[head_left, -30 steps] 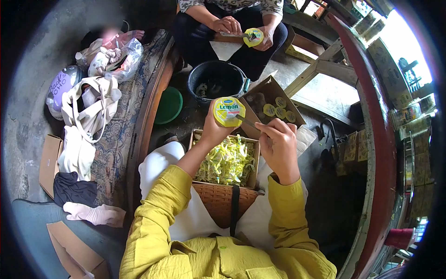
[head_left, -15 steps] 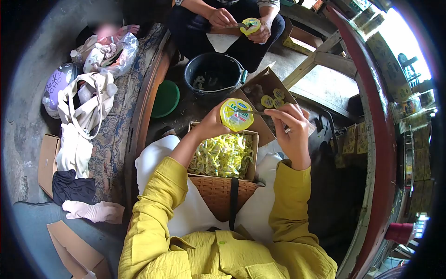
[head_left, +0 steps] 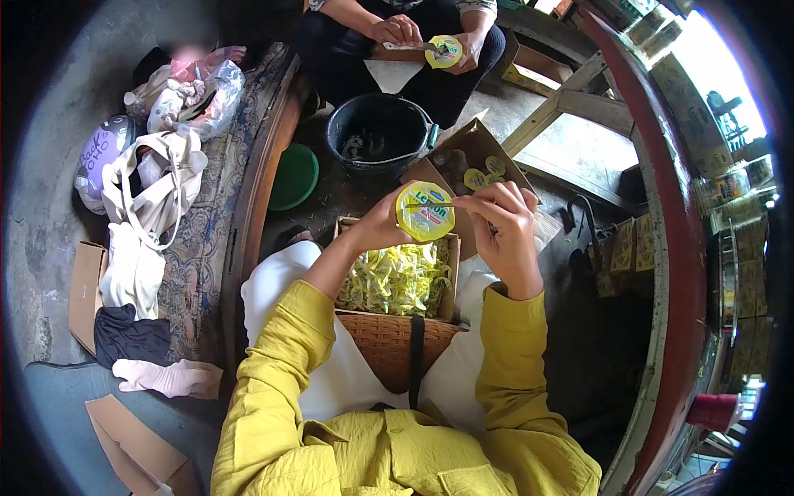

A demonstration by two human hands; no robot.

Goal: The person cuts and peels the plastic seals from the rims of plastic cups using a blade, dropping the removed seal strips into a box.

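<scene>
In the middle of the head view my left hand (head_left: 377,226) is wrapped round a cup (head_left: 427,225) with a yellow lid printed "Lemon", tilted so that the lid faces me. My right hand (head_left: 506,221) pinches a thin knife (head_left: 432,204), whose narrow blade lies across the upper part of the lid. Below the cup, a cardboard box (head_left: 455,285) full of yellow-green film strips (head_left: 395,281) rests on a woven brown basket (head_left: 376,343) between my knees.
Across from me a person's hands (head_left: 470,51) hold a similar cup and a blade. Between us stands a black bucket (head_left: 337,136). An open carton (head_left: 473,136) with several yellow-lidded cups is beside it. A green lid (head_left: 294,178) lies left; a wooden frame (head_left: 579,103) stands right.
My right hand has shifted a little left and the blade reaches further across the lid. The cup has turned slightly and moved a little right. The other person's blade has tilted.
</scene>
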